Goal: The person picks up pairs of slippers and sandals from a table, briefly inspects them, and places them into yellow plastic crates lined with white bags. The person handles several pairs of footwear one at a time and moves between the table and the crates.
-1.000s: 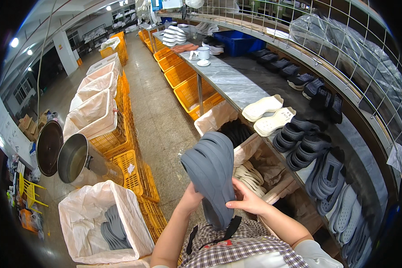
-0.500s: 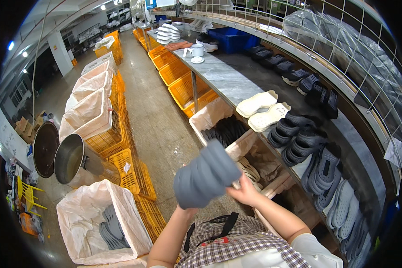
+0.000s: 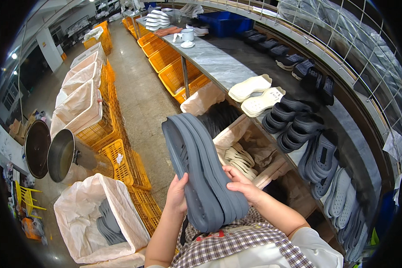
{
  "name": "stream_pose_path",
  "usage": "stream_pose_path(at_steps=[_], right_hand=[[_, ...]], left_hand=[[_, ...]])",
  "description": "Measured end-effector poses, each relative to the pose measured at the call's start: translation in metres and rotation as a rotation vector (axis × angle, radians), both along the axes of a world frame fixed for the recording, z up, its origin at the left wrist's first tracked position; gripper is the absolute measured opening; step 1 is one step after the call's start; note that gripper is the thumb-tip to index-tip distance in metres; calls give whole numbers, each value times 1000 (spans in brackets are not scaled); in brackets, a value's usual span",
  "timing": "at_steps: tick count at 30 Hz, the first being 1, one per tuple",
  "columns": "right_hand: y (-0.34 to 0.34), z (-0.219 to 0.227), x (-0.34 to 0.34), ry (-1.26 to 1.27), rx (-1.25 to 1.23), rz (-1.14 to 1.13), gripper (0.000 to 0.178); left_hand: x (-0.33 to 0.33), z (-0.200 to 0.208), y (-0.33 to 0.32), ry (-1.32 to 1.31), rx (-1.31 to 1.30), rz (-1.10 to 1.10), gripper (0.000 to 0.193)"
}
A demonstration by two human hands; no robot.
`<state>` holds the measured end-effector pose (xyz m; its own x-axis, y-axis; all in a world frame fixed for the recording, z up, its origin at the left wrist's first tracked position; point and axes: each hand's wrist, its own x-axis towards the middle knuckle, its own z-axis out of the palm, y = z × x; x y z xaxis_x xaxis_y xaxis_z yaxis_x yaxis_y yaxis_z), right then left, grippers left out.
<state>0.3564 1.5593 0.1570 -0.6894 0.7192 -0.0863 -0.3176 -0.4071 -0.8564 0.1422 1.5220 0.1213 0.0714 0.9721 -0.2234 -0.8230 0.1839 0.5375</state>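
Right now I have a stack of grey soles (image 3: 205, 174) held between both hands, in the air just in front of the checked apron (image 3: 223, 244). The left hand (image 3: 177, 194) grasps the stack's left edge, thumb showing; its other fingers probably run underneath, though the soles hide them from me. The right hand (image 3: 242, 184) grasps the opposite edge, its thumb pressed against the layered side. The stack slants, its far end leaning toward my left.

Below and to the left I see a cloth-lined bin (image 3: 73, 223) with more grey soles (image 3: 109, 225) in it, and beyond that a metal bucket (image 3: 62, 156). Just past the right hand, an open bin under the table edge holds a pile of cream soles (image 3: 240, 161).

Along the worktop (image 3: 214, 64) on my right, a cream pair (image 3: 257, 94) lies next to black soles (image 3: 295, 125), then dark grey ones (image 3: 319, 163) and pale grey ones (image 3: 342, 196) nearer to me. Farther up stand a white mug (image 3: 187, 35) and a blue tub (image 3: 223, 24).
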Motion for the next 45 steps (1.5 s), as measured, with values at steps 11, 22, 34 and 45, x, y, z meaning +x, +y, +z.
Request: stream_pose_path(at_steps=[11,22,34,45], right_hand=[[-20,0,-3,-41,-14,-103,64],[-26,-17,9,-10,37,-90,70],[-29,-8,77,-768,821,-616,51],[29,4,356,-524,-501,-1090,43]], left_hand=[[14,-1,1,11,-36,-142,32],[21,-22,-5,-87,-48,-215,33],[56,-9,-2,-17,-306,-104,34],[56,-4,1,62,-440,-37,33]])
